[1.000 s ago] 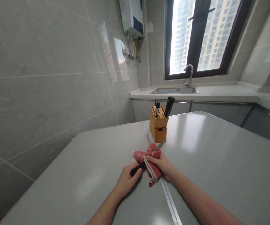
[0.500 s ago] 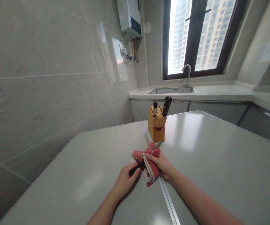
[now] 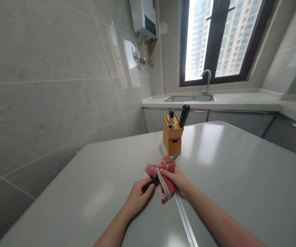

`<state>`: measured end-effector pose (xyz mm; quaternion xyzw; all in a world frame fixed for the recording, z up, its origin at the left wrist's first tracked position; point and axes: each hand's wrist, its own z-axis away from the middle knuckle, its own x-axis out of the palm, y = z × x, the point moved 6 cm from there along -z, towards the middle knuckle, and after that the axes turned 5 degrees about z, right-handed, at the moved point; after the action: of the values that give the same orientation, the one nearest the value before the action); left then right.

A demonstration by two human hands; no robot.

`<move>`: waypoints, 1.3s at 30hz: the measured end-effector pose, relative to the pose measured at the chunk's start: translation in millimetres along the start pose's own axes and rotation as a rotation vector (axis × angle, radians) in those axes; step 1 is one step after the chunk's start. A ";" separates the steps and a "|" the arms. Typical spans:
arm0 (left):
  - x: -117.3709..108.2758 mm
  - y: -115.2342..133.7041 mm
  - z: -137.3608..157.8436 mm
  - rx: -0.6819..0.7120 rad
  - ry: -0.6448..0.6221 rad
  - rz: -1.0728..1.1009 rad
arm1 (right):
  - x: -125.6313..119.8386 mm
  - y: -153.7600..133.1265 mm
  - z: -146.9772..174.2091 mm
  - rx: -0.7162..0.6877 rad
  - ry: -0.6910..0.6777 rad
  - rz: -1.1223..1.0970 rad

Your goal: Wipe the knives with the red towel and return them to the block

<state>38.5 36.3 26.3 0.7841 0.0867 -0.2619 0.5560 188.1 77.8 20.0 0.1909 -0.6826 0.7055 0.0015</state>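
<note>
The left hand [image 3: 137, 196] has its grip clamped around the black handle of one knife [image 3: 154, 180]; the right hand [image 3: 180, 182] has its grip closed on one red, pale-edged cloth [image 3: 169, 183] folded about the blade, whose tip pokes out beyond it. Both are over a glossy grey bench [image 3: 220, 171] crossed by a metal strip [image 3: 185, 216]. Near the tip stands one wooden knife block [image 3: 174, 142] with two handles [image 3: 184, 116] rising from it. Farther out: a white worktop [image 3: 243, 97] with one sink [image 3: 193, 98] and one tap [image 3: 208, 80], one dark-framed window [image 3: 212, 41], one wall-mounted heater [image 3: 141, 15] and grey tiled walls [image 3: 47, 55].
</note>
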 end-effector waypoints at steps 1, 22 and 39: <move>-0.3 0.0 0.0 0.000 0.002 0.001 | -0.4 0.5 0.0 0.000 0.003 0.002; -1.2 3.7 0.0 0.006 0.000 0.019 | 1.5 -1.1 2.3 0.015 -0.011 -0.015; -0.8 1.5 1.2 0.008 0.006 0.011 | 2.1 -0.2 1.9 0.008 0.007 -0.016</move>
<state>38.1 34.8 27.7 0.7875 0.0831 -0.2570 0.5539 186.8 75.4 20.8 0.1940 -0.6783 0.7087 0.0087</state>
